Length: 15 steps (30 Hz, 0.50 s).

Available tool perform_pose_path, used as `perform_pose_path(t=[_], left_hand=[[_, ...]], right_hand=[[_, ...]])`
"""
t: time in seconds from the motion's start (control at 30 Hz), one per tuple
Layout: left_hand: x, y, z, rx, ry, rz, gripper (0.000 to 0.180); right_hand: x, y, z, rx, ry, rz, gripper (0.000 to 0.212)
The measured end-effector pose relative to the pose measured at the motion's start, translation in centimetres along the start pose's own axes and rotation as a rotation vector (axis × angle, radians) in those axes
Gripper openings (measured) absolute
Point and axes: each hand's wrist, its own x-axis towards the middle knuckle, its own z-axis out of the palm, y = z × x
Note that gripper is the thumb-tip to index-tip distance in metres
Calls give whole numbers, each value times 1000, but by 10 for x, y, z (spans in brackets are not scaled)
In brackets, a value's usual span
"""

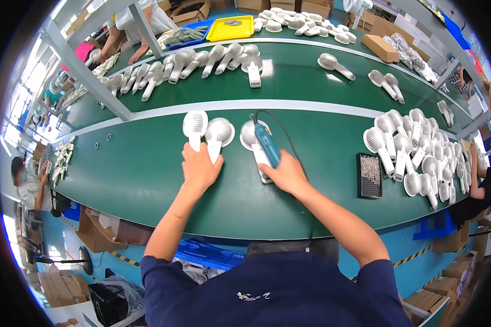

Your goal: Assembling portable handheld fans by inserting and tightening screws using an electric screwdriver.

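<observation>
Three white handheld fans lie side by side on the green bench in front of me. My left hand rests on the handles of the two left fans. My right hand grips a teal electric screwdriver with a black cable, its tip pointing at the third fan, which lies under the tool. The third fan's handle is partly hidden by the tool and my hand.
A black tray of screws sits right of my right hand, beside a heap of white fans. More fans line the green conveyor behind. A yellow tray, cardboard boxes and other workers surround the benches.
</observation>
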Motion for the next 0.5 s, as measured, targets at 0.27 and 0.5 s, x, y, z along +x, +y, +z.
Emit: perform_pose_path(t=[0.27,0.5], left_hand=[[18,29,13,46,-90,23,83],[66,26,-25,-315,223,334,66]], right_hand=[[44,-12,19,327,-9,102,46],[-29,50,-86,1053,8,280,35]])
